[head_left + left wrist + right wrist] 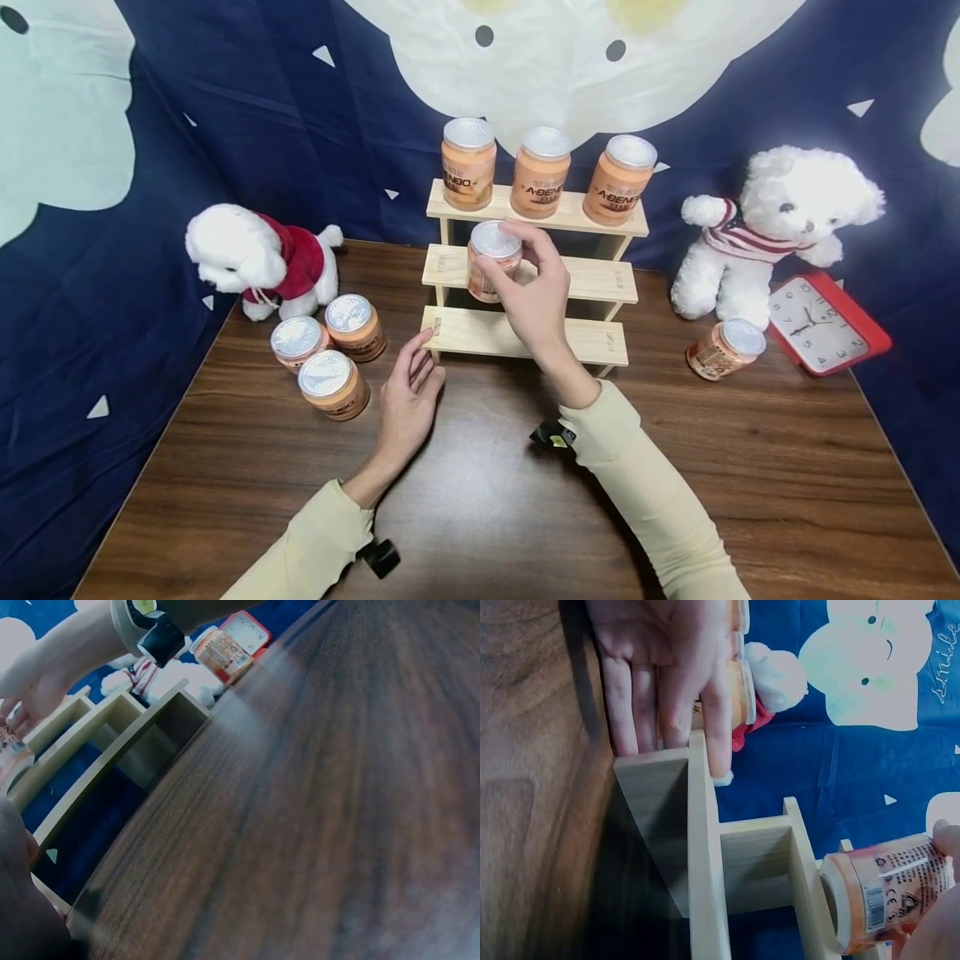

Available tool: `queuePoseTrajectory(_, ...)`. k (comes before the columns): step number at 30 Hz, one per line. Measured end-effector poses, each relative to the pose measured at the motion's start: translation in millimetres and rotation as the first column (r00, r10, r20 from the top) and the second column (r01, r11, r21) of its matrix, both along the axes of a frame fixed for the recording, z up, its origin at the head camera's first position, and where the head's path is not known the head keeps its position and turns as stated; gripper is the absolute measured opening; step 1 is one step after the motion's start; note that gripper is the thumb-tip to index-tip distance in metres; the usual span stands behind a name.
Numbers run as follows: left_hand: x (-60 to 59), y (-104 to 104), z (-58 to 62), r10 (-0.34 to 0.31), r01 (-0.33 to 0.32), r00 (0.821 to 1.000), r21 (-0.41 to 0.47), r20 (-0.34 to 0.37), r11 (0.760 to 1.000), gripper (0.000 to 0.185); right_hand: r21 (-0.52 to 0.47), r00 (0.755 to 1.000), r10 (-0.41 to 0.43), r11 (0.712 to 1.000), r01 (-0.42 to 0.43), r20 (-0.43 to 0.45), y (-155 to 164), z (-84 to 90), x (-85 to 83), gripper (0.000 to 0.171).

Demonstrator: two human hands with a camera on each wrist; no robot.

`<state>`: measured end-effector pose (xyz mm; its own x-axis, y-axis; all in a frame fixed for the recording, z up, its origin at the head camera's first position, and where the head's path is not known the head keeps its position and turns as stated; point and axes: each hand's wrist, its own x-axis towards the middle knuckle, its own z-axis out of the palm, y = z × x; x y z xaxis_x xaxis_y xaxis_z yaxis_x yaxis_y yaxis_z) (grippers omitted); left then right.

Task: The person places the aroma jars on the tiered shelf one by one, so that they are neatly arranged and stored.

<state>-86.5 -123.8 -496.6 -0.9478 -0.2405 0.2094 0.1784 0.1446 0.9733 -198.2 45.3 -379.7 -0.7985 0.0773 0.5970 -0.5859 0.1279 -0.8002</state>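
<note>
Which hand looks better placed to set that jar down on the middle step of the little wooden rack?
The right hand: it already grips the jar just over the middle step. The left hand is open, touching the bottom step's end.

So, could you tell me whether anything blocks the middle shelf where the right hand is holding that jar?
Nothing visible does. The right hand holds the jar at the left end of the middle shelf, which is bare along its length. The three jars on the top shelf stand above, apart from it.

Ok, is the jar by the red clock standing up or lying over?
Tipped over. The jar lies on its side on the table, its silver lid facing up and right toward the clock.
</note>
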Motion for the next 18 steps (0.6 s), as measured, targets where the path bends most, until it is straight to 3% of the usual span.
queuePoseTrajectory(6,1.4,0.0,3.1,-0.004,0.004,1.000,-0.004,0.017,1.000,0.055,-0.028,0.999,-0.035,0.999,0.035,0.017,-10.6,-2.7,-4.4,0.048)
queuePoseTrajectory(13,-8.5,-7.5,-25.3,-0.012,0.012,1.000,0.007,0.028,1.000,0.055,-0.021,0.998,-0.060,0.998,0.060,0.023,-19.1,-5.3,-10.9,0.042)
queuePoseTrajectory(18,-10.1,-8.5,-29.0,-0.016,0.016,1.000,0.009,0.010,1.000,0.057,-0.019,0.997,-0.077,0.997,0.077,0.015,-24.1,-6.3,-15.4,0.041)
